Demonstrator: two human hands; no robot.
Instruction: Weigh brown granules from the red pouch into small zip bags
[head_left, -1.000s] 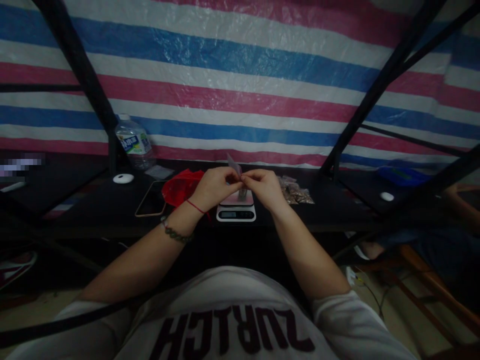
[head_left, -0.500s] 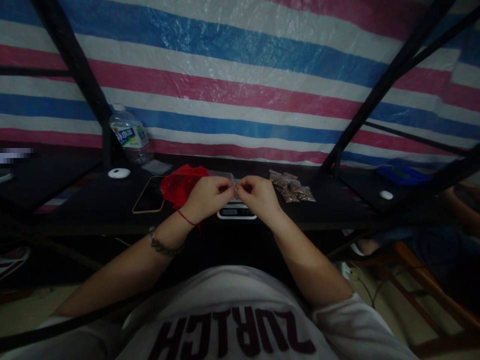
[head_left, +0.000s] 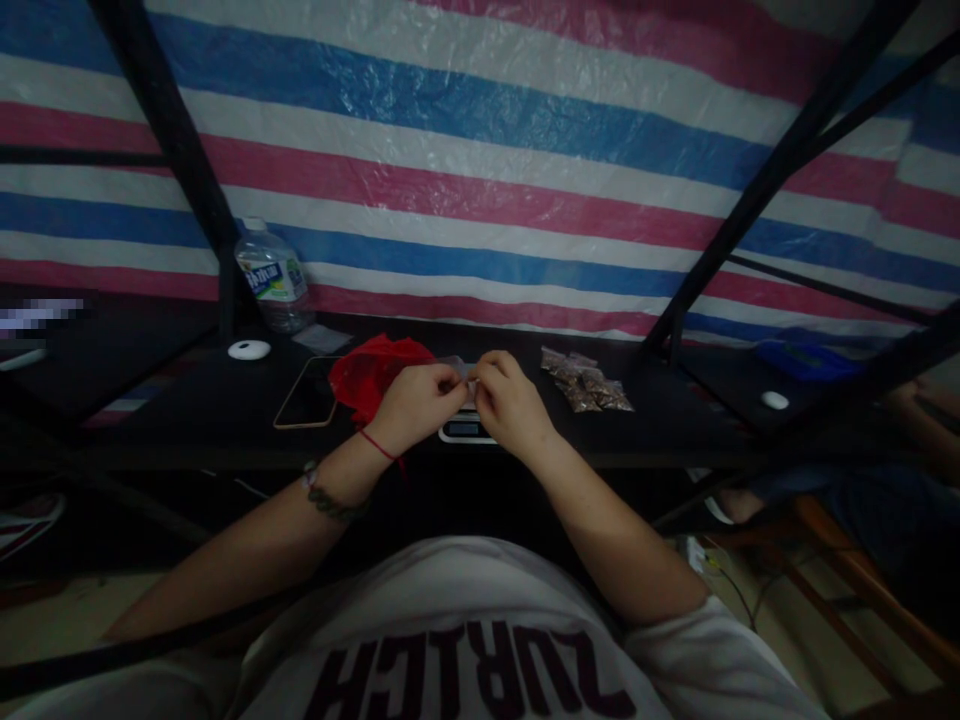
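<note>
Both hands meet above a small white digital scale (head_left: 463, 430), partly hidden beneath them. My left hand (head_left: 421, 400) pinches a small clear plastic bag (head_left: 453, 364) near its edge. Closed fingers of my right hand (head_left: 510, 405) grip the same bag from the other side; most of it is hidden by the hands. Behind my left wrist lies a crumpled red plastic bag (head_left: 379, 368). Right of my right hand sits a pile of small clear bags (head_left: 586, 380) filled with brownish bits.
A phone (head_left: 306, 392) lies left of the red bag. Beyond it are flat clear bags (head_left: 322, 338), a plastic bottle (head_left: 274, 280) and a white oval object (head_left: 249, 350). Black metal posts (head_left: 180, 170) frame the desk. Another person's arm (head_left: 926, 420) shows at far right.
My right hand has shifted slightly and its fingers are raised a little at the bag's edge. The left hand keeps its pinch. The whole view has moved slightly.
</note>
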